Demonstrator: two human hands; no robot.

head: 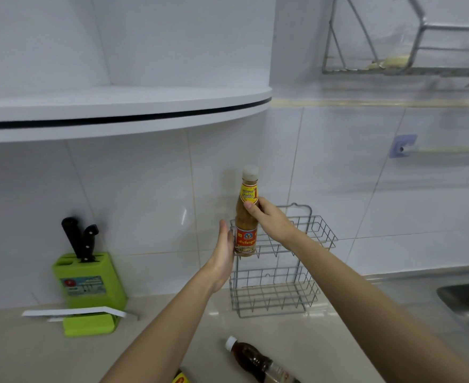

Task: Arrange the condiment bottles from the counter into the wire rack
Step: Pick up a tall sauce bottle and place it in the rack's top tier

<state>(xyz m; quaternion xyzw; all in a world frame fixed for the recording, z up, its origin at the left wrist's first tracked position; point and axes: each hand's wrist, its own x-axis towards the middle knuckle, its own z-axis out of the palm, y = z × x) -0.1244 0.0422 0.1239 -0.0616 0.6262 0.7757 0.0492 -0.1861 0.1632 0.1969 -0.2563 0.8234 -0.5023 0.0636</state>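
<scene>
Right hand [269, 221], just right of the frame's centre, grips the shoulder of a tan sauce bottle [245, 236], thumb across the yellow neck label. The left hand [223, 255] is open, fingers straight and together, its palm facing the bottle's lower left side; whether it touches the glass or the wire I cannot tell. A white tiled wall [338, 175] fills the background. A curved white shelf [117, 106] with a dark edge line spans the upper left. The pale counter [324, 335] runs across the bottom. A metal dish rack [393, 70] hangs at the upper right. The grey two-tier wire rack [280, 297] stands against the wall at centre right, its lower tier down at the counter. The tan bottle is upright, its base at the left end of the upper tier. A green knife block [89, 280] at the lower left holds two black-handled knives [80, 239]. A steel sink [465, 299] shows at the right edge. A dark sauce bottle [252, 357] with a white cap lies on its side on the counter at the bottom centre. A blue wall hook [403, 145] sits at the right.
</scene>
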